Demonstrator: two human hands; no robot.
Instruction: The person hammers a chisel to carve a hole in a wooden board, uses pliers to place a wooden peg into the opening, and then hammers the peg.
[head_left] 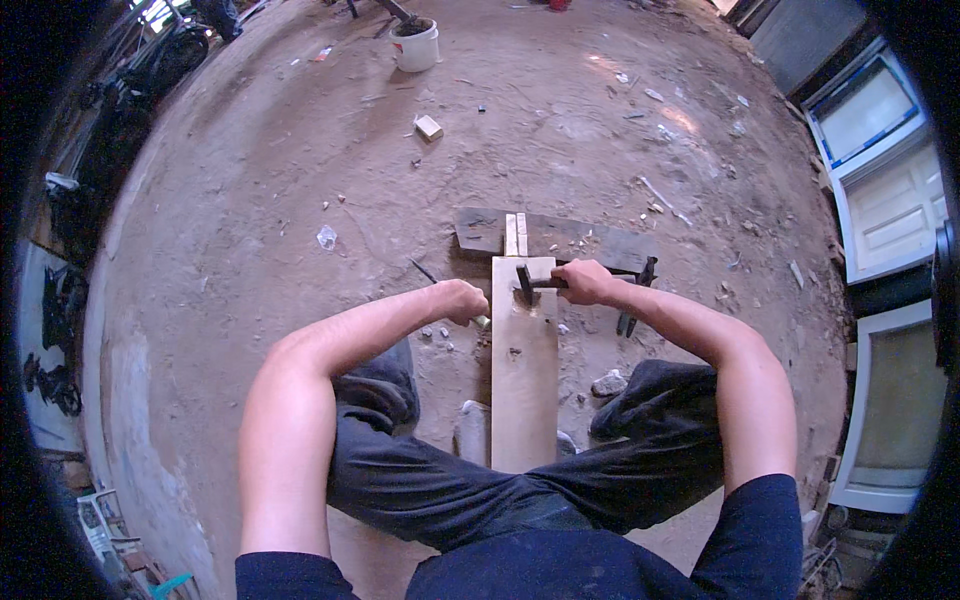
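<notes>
Wide fisheye cam, L one of head-worn pair, looks steeply down: wearer's lap (pixel 520 500) close at bottom ctr, L hand (pixel 464 300) & R hand (pixel 586 281) approx. mid-frame, dirt floor (pixel 280 170) stretching to upper edge.

The person wore a dark navy shirt (pixel 545 565), its plain cloth showing at six o'clock. Its short sleeves were the same navy: the left sleeve (pixel 290 577) ended in a straight hem at seven o'clock, the right sleeve (pixel 757 525) in another between four and five. The trousers (pixel 430 460) were dark blue-grey and loose, with deep creases across the lap and bunched folds toward eight and four o'clock. The left hand (pixel 462 300) and right hand (pixel 585 281) were bare, as were both forearms (pixel 375 322).
</notes>
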